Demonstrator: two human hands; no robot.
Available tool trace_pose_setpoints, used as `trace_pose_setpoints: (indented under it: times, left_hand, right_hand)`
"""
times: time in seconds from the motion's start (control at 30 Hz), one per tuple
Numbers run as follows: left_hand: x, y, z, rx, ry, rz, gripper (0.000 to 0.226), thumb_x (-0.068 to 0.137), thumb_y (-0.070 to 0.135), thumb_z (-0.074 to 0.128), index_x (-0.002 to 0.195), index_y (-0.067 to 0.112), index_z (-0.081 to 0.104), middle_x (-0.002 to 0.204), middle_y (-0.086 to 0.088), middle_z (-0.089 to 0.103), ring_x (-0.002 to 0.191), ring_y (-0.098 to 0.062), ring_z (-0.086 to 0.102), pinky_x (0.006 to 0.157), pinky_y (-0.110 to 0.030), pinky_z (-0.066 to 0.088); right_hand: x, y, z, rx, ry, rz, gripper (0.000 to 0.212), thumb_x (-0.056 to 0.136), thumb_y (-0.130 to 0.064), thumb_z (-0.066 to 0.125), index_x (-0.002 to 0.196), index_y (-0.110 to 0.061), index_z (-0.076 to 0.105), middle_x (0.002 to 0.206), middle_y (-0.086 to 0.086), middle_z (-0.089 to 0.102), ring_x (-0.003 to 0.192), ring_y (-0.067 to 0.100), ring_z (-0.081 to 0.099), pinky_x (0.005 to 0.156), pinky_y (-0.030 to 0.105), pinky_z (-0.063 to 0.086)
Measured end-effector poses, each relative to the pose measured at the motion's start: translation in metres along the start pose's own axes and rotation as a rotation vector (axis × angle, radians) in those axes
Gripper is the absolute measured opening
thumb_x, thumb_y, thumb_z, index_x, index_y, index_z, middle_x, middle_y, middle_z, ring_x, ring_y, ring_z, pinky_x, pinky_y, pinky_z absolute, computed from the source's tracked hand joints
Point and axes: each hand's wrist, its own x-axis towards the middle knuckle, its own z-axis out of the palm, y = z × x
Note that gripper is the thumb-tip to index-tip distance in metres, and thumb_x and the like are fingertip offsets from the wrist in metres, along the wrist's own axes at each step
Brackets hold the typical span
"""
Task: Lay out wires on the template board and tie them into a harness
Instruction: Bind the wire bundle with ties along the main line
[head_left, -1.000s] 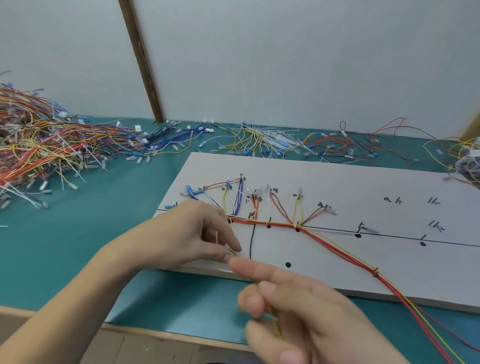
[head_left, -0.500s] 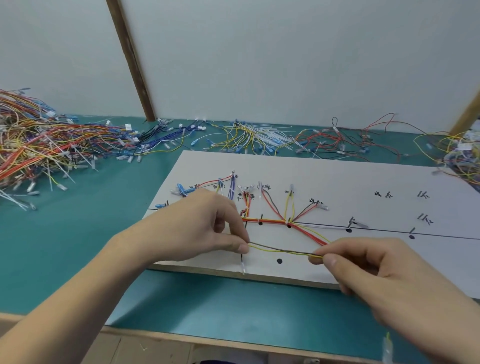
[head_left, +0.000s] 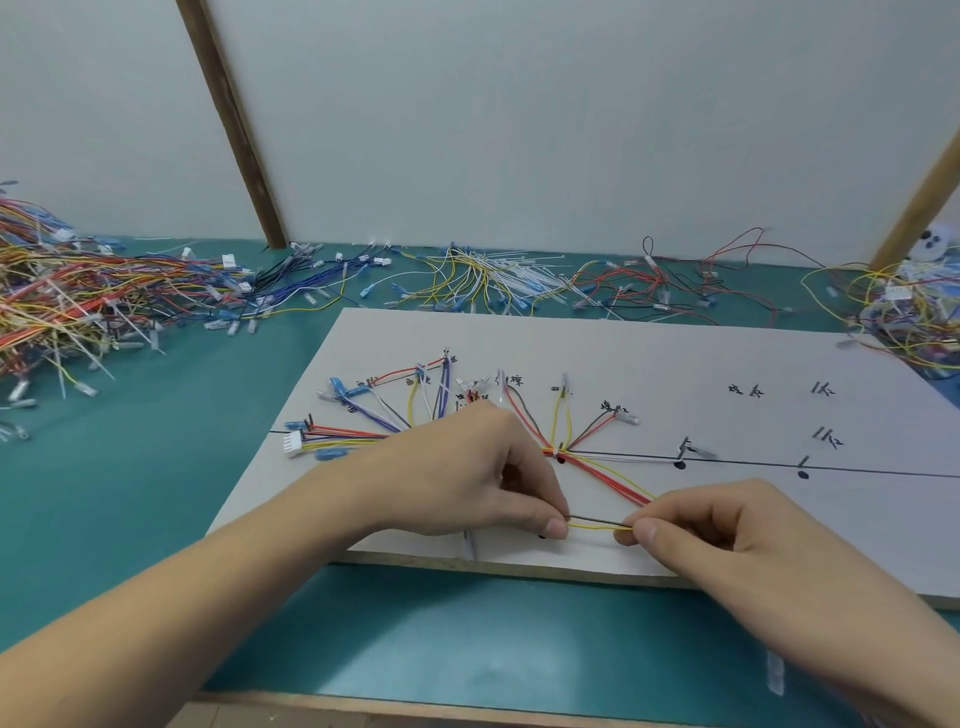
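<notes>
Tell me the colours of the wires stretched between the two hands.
Yellow and black wires, clearest in the head view.

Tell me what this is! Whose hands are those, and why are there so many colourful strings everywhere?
Those are a person's two hands, seen from a camera worn on their head, looking down at the work. The strings are electric wires. The big white template board has lines and marks drawn on it that show where each wire goes. Some wires already lie fanned out on it. The left hand and the right hand each pinch an end of a short stretch of thin yellow and dark wires, held straight between them just above the board's near edge. More wires are heaped on the green table, like the big pile on the left.
</notes>
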Motion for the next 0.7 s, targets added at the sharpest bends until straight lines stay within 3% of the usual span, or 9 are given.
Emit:
trace_pose_setpoints:
  times: [0.1,0.17,0.27,0.37,0.47,0.57,0.63,0.7]
  left_hand:
    - [0.003,-0.005,0.003,0.028,-0.005,0.031,0.014,0.089,0.036,0.079,0.099,0.026,0.083,0.081,0.005,0.073,0.073,-0.014,0.062,0.063,-0.025,0.047]
    - [0.001,-0.010,0.006,0.027,0.012,0.069,0.015,0.090,0.035,0.079,0.101,0.026,0.083,0.083,0.005,0.071,0.075,-0.014,0.063,0.064,-0.021,0.045]
    - [-0.005,-0.017,0.014,-0.016,0.083,0.090,0.015,0.093,0.033,0.077,0.105,0.027,0.083,0.088,0.006,0.069,0.079,-0.015,0.064,0.065,-0.020,0.046]
    - [-0.007,-0.022,0.019,-0.019,0.127,0.121,0.014,0.095,0.033,0.074,0.104,0.026,0.082,0.090,0.007,0.069,0.081,-0.015,0.065,0.070,-0.031,0.051]
    - [-0.007,-0.024,0.019,-0.059,0.122,0.118,0.012,0.093,0.033,0.076,0.100,0.025,0.082,0.088,0.006,0.070,0.081,-0.015,0.066,0.070,-0.031,0.051]
    - [-0.007,-0.025,0.018,-0.086,0.131,0.100,0.010,0.090,0.032,0.079,0.096,0.025,0.081,0.084,0.007,0.070,0.079,-0.015,0.065,0.068,-0.027,0.051]
    - [-0.007,-0.027,0.016,-0.104,0.129,0.102,0.010,0.090,0.033,0.079,0.094,0.024,0.080,0.082,0.009,0.068,0.078,-0.015,0.064,0.067,-0.025,0.050]
    - [-0.006,-0.027,0.016,-0.092,0.114,0.120,0.010,0.091,0.033,0.078,0.094,0.024,0.080,0.081,0.007,0.067,0.079,-0.014,0.062,0.068,-0.028,0.050]
  right_hand:
    - [-0.003,-0.003,-0.004,-0.025,0.016,0.030,0.019,0.088,-0.055,0.058,0.100,-0.053,0.073,0.065,0.002,0.058,0.053,0.006,0.055,0.059,0.025,0.041]
    - [-0.007,-0.007,-0.008,-0.032,0.024,0.092,0.023,0.087,-0.056,0.055,0.101,-0.051,0.072,0.070,0.011,0.058,0.039,0.017,0.061,0.046,0.020,0.042]
    - [-0.009,-0.012,-0.014,-0.032,0.027,0.145,0.020,0.089,-0.052,0.056,0.097,-0.049,0.074,0.084,0.015,0.062,0.037,0.023,0.063,0.042,0.021,0.040]
    - [-0.008,-0.016,-0.020,-0.047,-0.062,0.173,0.018,0.091,-0.046,0.059,0.092,-0.046,0.076,0.057,0.003,0.055,0.038,0.013,0.054,0.043,0.023,0.044]
    - [-0.006,-0.022,-0.027,-0.150,-0.171,0.184,0.019,0.096,-0.041,0.056,0.090,-0.047,0.074,0.048,-0.005,0.059,0.040,0.006,0.048,0.049,0.019,0.043]
    - [-0.002,-0.026,-0.038,-0.257,-0.233,0.160,0.019,0.097,-0.044,0.053,0.094,-0.059,0.065,0.062,-0.011,0.072,0.050,-0.001,0.058,0.060,0.011,0.048]
    - [0.002,-0.032,-0.044,-0.344,-0.306,0.170,0.018,0.095,-0.052,0.054,0.099,-0.070,0.058,0.078,-0.025,0.074,0.068,-0.006,0.065,0.071,0.007,0.049]
    - [0.006,-0.045,-0.047,-0.491,-0.402,0.210,0.022,0.087,-0.072,0.049,0.106,-0.083,0.043,0.093,-0.044,0.066,0.092,-0.016,0.062,0.084,0.005,0.047]
